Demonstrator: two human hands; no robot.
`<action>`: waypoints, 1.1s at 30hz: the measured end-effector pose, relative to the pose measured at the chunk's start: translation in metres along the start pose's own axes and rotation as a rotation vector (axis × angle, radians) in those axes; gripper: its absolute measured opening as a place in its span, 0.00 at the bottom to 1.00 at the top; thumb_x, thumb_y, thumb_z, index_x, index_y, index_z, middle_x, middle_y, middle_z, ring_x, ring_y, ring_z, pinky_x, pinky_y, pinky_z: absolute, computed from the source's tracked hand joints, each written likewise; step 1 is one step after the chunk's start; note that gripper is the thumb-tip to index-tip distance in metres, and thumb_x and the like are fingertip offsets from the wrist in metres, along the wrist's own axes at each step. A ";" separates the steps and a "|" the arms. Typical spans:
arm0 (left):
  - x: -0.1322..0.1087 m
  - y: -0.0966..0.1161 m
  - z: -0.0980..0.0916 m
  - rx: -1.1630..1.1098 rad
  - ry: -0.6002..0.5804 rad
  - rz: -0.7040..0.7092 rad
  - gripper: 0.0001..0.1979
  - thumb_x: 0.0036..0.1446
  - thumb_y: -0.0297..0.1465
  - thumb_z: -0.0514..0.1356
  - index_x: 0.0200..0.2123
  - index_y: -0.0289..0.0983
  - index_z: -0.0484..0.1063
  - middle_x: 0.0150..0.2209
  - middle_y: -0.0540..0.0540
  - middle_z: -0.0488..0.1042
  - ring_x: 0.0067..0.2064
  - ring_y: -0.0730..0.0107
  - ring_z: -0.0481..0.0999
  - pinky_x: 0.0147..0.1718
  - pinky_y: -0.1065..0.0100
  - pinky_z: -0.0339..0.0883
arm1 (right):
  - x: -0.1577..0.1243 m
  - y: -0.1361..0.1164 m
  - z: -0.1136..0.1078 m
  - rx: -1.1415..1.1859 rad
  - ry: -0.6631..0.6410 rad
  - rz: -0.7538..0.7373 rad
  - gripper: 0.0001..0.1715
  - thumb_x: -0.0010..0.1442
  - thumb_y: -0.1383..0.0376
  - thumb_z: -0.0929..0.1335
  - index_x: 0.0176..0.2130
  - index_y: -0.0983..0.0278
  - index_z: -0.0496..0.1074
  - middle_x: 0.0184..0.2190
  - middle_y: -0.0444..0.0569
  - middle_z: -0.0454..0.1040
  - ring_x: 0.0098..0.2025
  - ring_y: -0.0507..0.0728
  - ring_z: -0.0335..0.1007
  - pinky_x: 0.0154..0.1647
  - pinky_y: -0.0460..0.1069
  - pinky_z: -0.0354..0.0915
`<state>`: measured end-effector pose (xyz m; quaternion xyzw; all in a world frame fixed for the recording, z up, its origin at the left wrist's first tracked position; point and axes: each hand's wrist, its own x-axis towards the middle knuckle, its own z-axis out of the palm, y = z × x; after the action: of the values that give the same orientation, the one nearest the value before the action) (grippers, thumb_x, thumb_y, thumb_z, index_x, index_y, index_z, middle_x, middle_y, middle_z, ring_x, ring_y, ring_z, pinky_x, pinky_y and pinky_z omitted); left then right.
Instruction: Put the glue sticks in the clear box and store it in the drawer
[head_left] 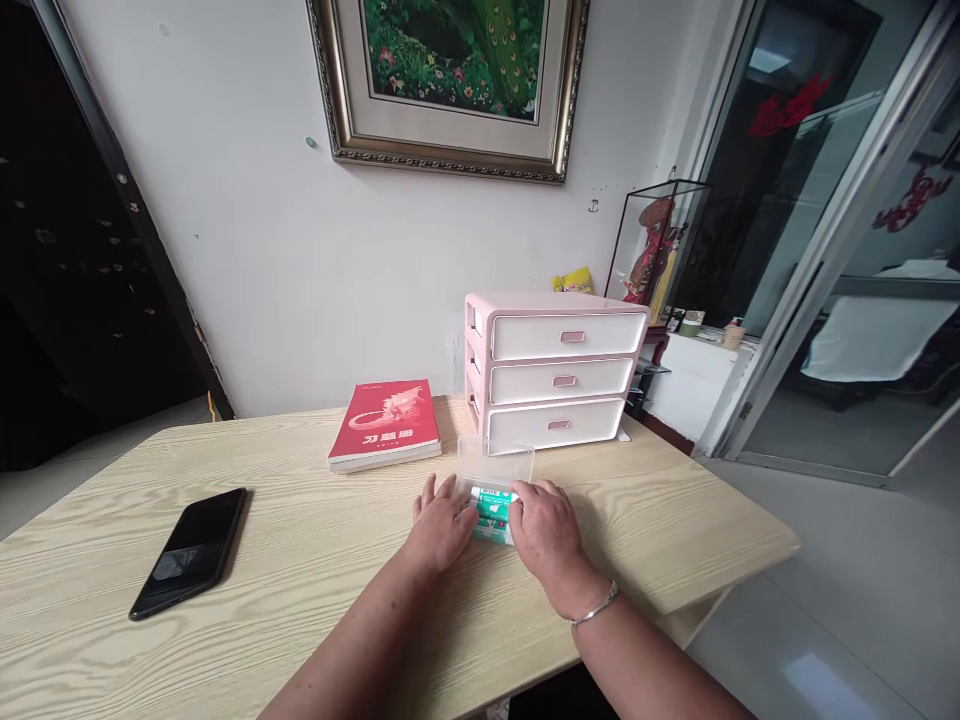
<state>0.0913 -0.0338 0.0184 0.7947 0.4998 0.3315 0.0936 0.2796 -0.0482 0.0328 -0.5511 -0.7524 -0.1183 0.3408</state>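
A small clear plastic box (495, 465) stands on the table with its lid raised toward the drawers. Inside it lie a green-and-white tube (493, 503) and, nearer to me, other green printed packaging that I cannot make out fully. My left hand (441, 525) is at the box's left side, its fingers spread and its thumb touching the tube's left end. On the opposite side, my right hand (547, 530) curls its fingers at the right edge and presses on the tube's right end. Both hands cover parts of the box's sides.
Behind the box stands a pink-and-white drawer unit (562, 380). A thick red book (386, 425) lies left of it. Farther left rests a black tablet or large phone (189, 552). The wooden table (300, 540) ends at a right edge near my right arm.
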 end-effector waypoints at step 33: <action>-0.041 -0.058 -0.073 -0.196 0.421 -0.946 0.14 0.49 0.42 0.61 0.33 0.37 0.76 0.24 0.46 0.75 0.25 0.61 0.71 0.26 0.65 0.60 | 0.001 0.012 0.009 0.225 0.037 0.123 0.12 0.57 0.75 0.63 0.38 0.64 0.72 0.36 0.51 0.77 0.43 0.60 0.68 0.46 0.51 0.61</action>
<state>-0.0082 -0.0541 0.0280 0.3861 0.7786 0.4505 0.2046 0.2868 -0.0376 0.0242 -0.5521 -0.7194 -0.0222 0.4209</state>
